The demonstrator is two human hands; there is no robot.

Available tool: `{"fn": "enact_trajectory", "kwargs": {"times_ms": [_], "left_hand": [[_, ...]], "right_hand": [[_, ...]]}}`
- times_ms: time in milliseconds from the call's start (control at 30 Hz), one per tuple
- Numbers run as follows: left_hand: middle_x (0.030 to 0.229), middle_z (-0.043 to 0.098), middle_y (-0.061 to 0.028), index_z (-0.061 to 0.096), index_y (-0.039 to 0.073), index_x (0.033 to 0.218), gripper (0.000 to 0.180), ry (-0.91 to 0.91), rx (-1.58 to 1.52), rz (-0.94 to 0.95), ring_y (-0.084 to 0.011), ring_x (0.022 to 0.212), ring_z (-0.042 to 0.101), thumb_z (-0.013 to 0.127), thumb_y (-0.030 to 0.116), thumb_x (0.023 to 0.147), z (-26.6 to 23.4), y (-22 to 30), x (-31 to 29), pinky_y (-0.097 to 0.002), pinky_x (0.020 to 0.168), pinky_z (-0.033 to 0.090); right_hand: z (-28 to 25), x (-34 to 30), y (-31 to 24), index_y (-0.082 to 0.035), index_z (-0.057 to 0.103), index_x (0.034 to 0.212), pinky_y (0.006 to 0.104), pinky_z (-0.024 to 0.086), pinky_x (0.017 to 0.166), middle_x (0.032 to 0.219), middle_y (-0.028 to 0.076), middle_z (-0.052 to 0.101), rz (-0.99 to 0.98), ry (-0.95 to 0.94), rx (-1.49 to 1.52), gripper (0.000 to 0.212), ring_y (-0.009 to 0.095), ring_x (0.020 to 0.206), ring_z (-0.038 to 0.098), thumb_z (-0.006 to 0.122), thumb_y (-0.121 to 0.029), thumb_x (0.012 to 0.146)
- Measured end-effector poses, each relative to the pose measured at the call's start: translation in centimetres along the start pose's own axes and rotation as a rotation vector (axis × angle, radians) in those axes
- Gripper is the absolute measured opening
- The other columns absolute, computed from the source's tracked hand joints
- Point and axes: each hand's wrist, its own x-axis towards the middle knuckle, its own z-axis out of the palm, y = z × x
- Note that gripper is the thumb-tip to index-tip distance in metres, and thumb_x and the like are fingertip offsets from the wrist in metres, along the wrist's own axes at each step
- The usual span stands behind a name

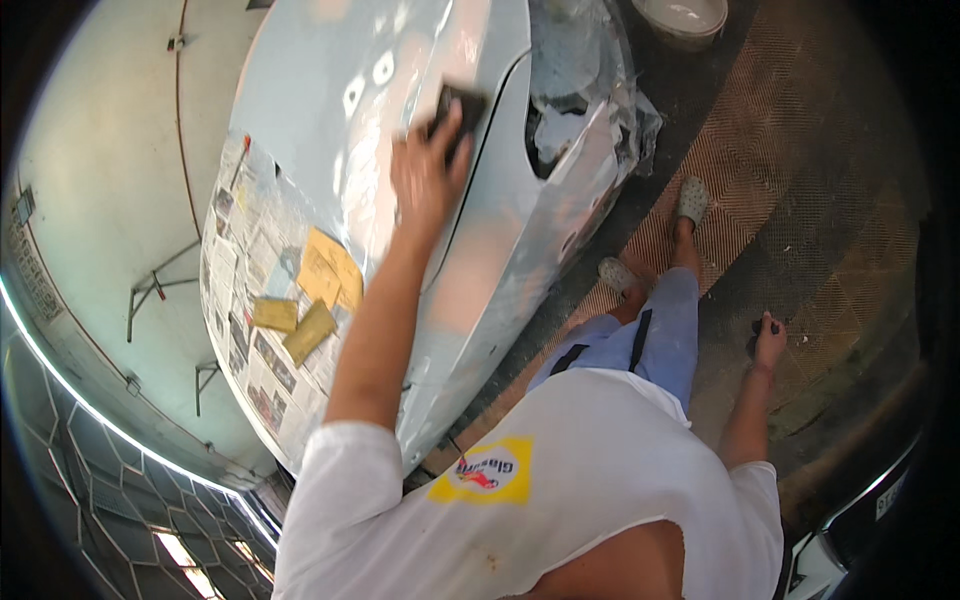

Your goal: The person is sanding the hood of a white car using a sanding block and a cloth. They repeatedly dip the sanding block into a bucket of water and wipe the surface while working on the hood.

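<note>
My left hand [425, 190] reaches over a pale blue car body [490, 200] and presses a dark, flat sanding block [468, 104] onto the panel, just left of the seam. The block and fingers are slightly blurred. Peach-coloured patches and glossy reflections mark the paintwork. My right hand [770, 342] hangs out to the side above the floor, its fingers curled around something small and dark that I cannot make out. Left of my left forearm, yellow-orange sheets [330, 268] that look like sandpaper lie beside a yellow block [275, 314] and an olive-yellow block [310, 334].
Newspaper [235, 300] covers the car's glass at the left. Torn clear plastic [590, 60] hangs around an opening at the front corner. A whitish basin [685, 18] stands at the far right of the car. Brown patterned matting [780, 130] covers the floor. Another vehicle [850, 530] shows lower right.
</note>
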Motion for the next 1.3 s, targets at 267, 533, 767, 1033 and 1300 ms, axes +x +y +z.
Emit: {"fn": "enact_trajectory", "kwargs": {"times_ms": [267, 533, 767, 1033, 1300], "left_hand": [[0.135, 0.067, -0.0133, 0.072, 0.034, 0.146, 0.051, -0.063, 0.031, -0.017, -0.0359, 0.114, 0.065, 0.080, 0.038, 0.096, 2.2, 0.2, 8.7, -0.0475, 0.098, 0.057], [0.131, 0.069, -0.0138, 0.074, 0.031, 0.144, 0.051, -0.040, 0.033, -0.002, -0.0363, 0.111, 0.065, 0.083, 0.035, 0.093, 2.7, 1.4, 7.4, -0.0479, 0.096, 0.057], [0.126, 0.069, -0.0135, 0.076, 0.031, 0.140, 0.050, -0.002, 0.039, -0.021, -0.0372, 0.108, 0.066, 0.084, 0.032, 0.091, 4.8, 0.7, 15.0, -0.0479, 0.090, 0.058], [0.129, 0.068, -0.0152, 0.075, 0.030, 0.142, 0.049, -0.062, 0.023, -0.072, -0.0396, 0.110, 0.064, 0.082, 0.033, 0.094, 7.5, 2.7, 18.3, -0.0500, 0.093, 0.057], [0.133, 0.068, -0.0132, 0.072, 0.037, 0.145, 0.049, -0.110, 0.113, -0.122, -0.0368, 0.118, 0.065, 0.075, 0.046, 0.098, 9.2, 1.2, 26.1, -0.0486, 0.100, 0.057]], "right_hand": [[-0.3, -0.5, -4.7, -0.004, 0.072, 0.129, 0.0457, 0.048, 0.112, 0.141, 0.018, 0.068, 0.120, -0.010, -0.031, 0.055, 0.033, 0.130, 0.065, 0.073, -0.053, 0.103], [-0.3, -1.2, -7.0, 0.002, 0.074, 0.122, 0.0451, 0.047, 0.112, 0.136, 0.023, 0.070, 0.039, -0.034, 0.004, 0.052, 0.037, 0.129, 0.065, 0.073, -0.047, 0.103], [-0.2, 0.2, -8.0, 0.004, 0.073, 0.117, 0.0441, 0.048, 0.109, 0.128, 0.022, 0.072, 0.113, 0.034, 0.024, 0.051, 0.036, 0.119, 0.068, 0.076, -0.044, 0.101], [-1.5, 4.4, -11.6, 0.002, 0.073, 0.122, 0.0455, 0.048, 0.111, 0.135, 0.022, 0.070, 0.016, -0.060, 0.029, 0.046, 0.036, 0.126, 0.066, 0.074, -0.040, 0.103], [-2.4, 6.0, -17.5, 0.002, 0.071, 0.114, 0.0394, 0.049, 0.104, 0.118, 0.016, 0.073, -0.035, -0.091, -0.012, 0.042, 0.028, 0.109, 0.066, 0.072, -0.039, 0.105]]}}
